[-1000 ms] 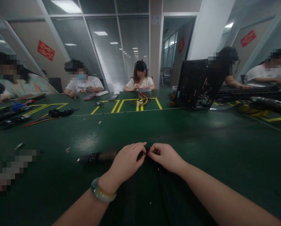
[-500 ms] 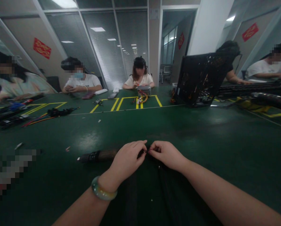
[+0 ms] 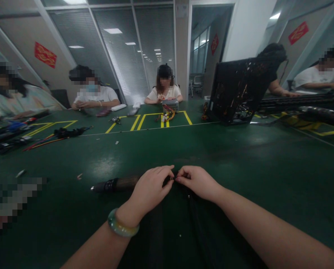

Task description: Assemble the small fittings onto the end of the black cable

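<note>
Near the middle of the green table, my left hand (image 3: 150,188) and my right hand (image 3: 202,184) meet almost fingertip to fingertip. Both are closed in a pinch around something tiny and dark, with a small coppery glint by the left fingertips. What it is I cannot make out. Beside and partly behind my left hand lies a dark cylindrical tool (image 3: 112,185) with a shiny metal tip pointing left, resembling an electric screwdriver. A long black strip (image 3: 193,215) with a bright spot at its upper end runs from beneath my right hand towards me.
A black computer case (image 3: 236,93) stands at the back right. Cables (image 3: 67,132) and dark parts lie at the left. Across the table, a person works near a grey box with coloured wires (image 3: 170,106). Small scraps (image 3: 80,176) dot the green table (image 3: 144,149).
The whole view has shifted slightly. My hands keep the same pinching pose, fingertips close together, with hardly any movement between them.
</note>
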The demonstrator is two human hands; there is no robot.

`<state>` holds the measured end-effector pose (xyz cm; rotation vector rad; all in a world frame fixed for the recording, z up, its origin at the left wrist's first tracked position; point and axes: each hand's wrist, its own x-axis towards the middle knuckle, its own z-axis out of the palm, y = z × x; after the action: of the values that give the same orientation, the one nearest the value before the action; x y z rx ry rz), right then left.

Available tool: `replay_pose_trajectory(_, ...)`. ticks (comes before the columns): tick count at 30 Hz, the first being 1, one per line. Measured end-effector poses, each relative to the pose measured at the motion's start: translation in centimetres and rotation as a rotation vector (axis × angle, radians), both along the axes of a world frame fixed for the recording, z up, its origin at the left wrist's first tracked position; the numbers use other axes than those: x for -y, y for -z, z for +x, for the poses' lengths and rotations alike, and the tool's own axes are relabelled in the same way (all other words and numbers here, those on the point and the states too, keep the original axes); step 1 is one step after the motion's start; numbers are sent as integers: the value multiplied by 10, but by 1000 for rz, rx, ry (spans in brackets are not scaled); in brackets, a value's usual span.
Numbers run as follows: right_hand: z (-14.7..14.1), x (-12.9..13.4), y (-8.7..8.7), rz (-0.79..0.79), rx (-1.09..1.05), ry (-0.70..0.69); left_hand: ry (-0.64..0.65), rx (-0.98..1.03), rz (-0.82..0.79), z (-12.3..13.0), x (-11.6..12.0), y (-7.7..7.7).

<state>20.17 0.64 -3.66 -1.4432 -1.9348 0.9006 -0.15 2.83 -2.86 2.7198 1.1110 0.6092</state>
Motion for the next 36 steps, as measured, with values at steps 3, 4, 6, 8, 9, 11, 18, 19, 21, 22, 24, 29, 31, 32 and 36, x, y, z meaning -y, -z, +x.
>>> replay_pose_trajectory(3, 0, -1, 2, 16, -2, 2, 1, 3, -8, 0, 0, 0)
replay_pose_trajectory(4, -1, -1, 2, 19, -3, 1, 1, 7, -13, 0, 0, 0)
replay_pose_trajectory(6, -1, -2, 4, 15, -6, 1, 2, 17, -21, 0, 0, 0)
replay_pose_trajectory(8, 0, -2, 5, 2, -14, 6, 0, 26, -22, -1, 0, -1)
replay_pose_trajectory(9, 0, -2, 5, -4, -19, 12, -2, 29, -21, -1, 1, -1)
replay_pose_trajectory(11, 1, -2, 5, -11, -27, 15, -8, 27, -20, -1, 1, -2)
replay_pose_trajectory(18, 0, -2, 3, 5, -5, 4, -7, 0, -14, 0, 0, -2)
replay_pose_trajectory(19, 0, -1, 3, 12, -3, 4, -5, -3, -14, 0, -1, -1)
replay_pose_trajectory(21, 0, -1, 2, 20, -1, 7, -5, -5, -17, 0, 0, -1)
replay_pose_trajectory(22, -1, 0, 1, 21, 0, 10, -7, -4, -19, 0, 0, -1)
replay_pose_trajectory(24, 0, 0, 1, 22, -2, 11, -16, 4, -20, 0, 0, -1)
replay_pose_trajectory(29, 1, 1, -1, 6, -25, 7, -19, 10, -7, 0, 0, 0)
replay_pose_trajectory(31, 1, 1, 0, -2, -37, 5, -14, -2, -5, 0, 0, 0)
replay_pose_trajectory(32, 1, 0, 0, -2, -39, 4, -13, -7, -4, 0, -1, 0)
replay_pose_trajectory(36, 1, 0, 2, 8, -27, 6, -1, -11, 3, 0, -1, 0)
